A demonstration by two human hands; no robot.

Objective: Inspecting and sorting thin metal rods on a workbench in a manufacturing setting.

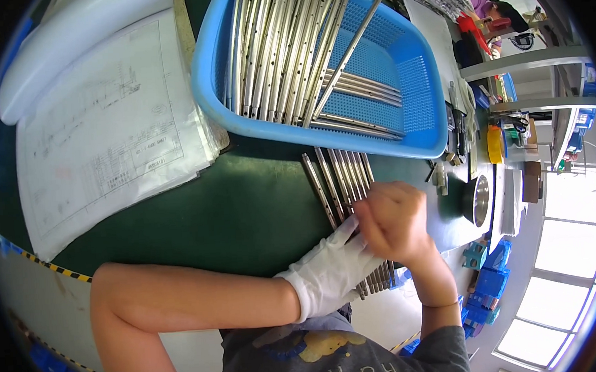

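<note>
Head view: gloved left hand (329,272) lies flat, open, on a row of metal rails (341,177) at centre; bare right hand (391,221) is fisted over them, contents hidden. Likely sorting; next, lift one toward the blue basket (417,79) at one o'clock

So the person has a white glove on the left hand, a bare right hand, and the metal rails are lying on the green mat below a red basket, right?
Not quite: the basket is blue, not red, as the head view shows. The rest holds: white-gloved left hand, bare right hand, metal rails on the green mat.
</note>
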